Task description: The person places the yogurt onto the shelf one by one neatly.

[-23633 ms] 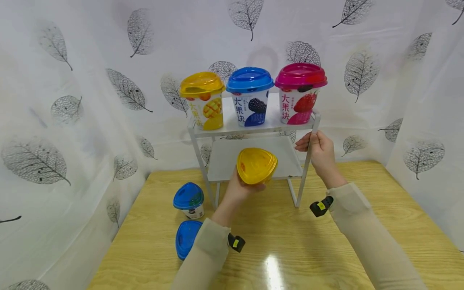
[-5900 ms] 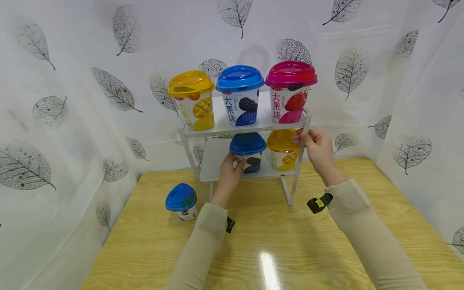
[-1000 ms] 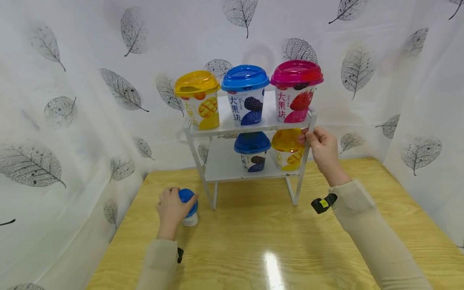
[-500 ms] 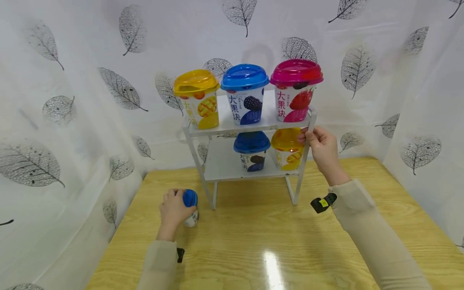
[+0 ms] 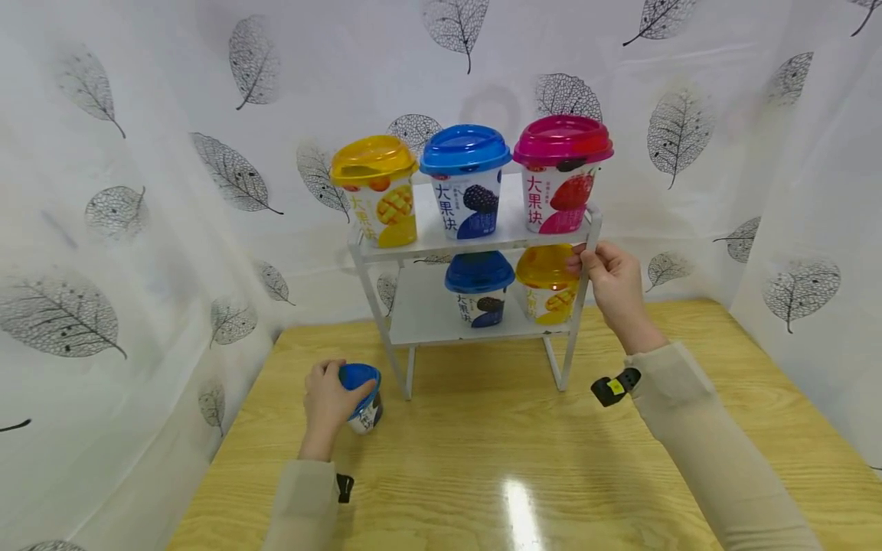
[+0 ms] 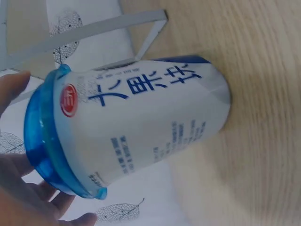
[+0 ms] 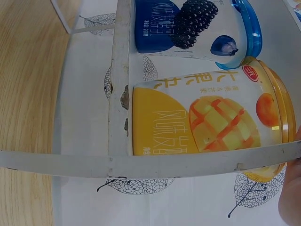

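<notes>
At the left of the table, my left hand (image 5: 331,398) grips a blue-lidded yogurt cup (image 5: 367,415) round its lid, thumb on the near side. In the left wrist view this cup (image 6: 141,117) shows blue lettering and its base close to the wood; whether it touches is unclear. My right hand (image 5: 615,287) holds the right post (image 5: 579,310) of a small white two-tier rack (image 5: 423,310) between thumb and fingers. On the lower shelf stand a blue-lidded blackberry cup (image 5: 480,295) and, beside that post, a yellow-lidded mango cup (image 5: 547,287).
Along the upper shelf stand a yellow-lidded mango cup (image 5: 379,191), a blue-lidded blackberry cup (image 5: 466,184) and a pink-lidded strawberry cup (image 5: 563,176). A leaf-patterned white curtain (image 5: 496,84) surrounds the wooden table (image 5: 455,459). Bare shelf lies left of the lower cups.
Earlier, the lower shelf gained the yellow-lidded cup, then a blue-lidded one. Over the last second, my left hand has turned the remaining table cup, bringing its lettering into view. My right hand keeps its place.
</notes>
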The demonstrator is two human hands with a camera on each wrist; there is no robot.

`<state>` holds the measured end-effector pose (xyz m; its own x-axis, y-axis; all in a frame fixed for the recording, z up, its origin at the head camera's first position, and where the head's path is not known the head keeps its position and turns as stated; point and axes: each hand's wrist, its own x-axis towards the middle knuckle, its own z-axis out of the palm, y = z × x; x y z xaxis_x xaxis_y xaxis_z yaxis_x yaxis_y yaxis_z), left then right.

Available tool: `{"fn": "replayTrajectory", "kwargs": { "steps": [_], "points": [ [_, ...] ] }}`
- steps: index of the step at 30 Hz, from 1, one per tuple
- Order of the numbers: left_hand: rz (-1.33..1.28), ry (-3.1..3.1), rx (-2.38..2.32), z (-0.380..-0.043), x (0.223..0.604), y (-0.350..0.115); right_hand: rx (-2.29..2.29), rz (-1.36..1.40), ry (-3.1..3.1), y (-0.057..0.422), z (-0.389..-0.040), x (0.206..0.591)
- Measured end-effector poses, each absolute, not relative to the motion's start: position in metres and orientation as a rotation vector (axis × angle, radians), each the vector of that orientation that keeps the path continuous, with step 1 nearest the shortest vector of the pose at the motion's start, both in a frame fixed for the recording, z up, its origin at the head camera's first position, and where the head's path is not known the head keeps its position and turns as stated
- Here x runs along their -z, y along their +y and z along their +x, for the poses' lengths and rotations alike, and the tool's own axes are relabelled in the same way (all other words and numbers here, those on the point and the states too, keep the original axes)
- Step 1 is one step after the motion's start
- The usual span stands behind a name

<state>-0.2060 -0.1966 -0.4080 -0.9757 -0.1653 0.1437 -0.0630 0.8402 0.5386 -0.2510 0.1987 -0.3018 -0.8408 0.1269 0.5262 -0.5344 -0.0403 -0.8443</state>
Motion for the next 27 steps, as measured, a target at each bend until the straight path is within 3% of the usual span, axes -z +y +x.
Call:
{"fn": "replayTrajectory", "kwargs": {
  "steps": [7,18,27],
  "points": [
    [0.159,-2.816,0.865,-0.206,0.413,-0.201,-1.92,0.422,-1.79,0.199,-0.25,0.301],
    [-0.239,-2.704,1.143,-0.206,0.425,-0.217,-1.938,0.413,-1.792,0.199,-0.251,0.301],
    [-0.061,-2.704,1.405,-0.199,0.437,-0.228,-1.933,0.409,-1.797,0.199,-0.251,0.302]
  ]
}}
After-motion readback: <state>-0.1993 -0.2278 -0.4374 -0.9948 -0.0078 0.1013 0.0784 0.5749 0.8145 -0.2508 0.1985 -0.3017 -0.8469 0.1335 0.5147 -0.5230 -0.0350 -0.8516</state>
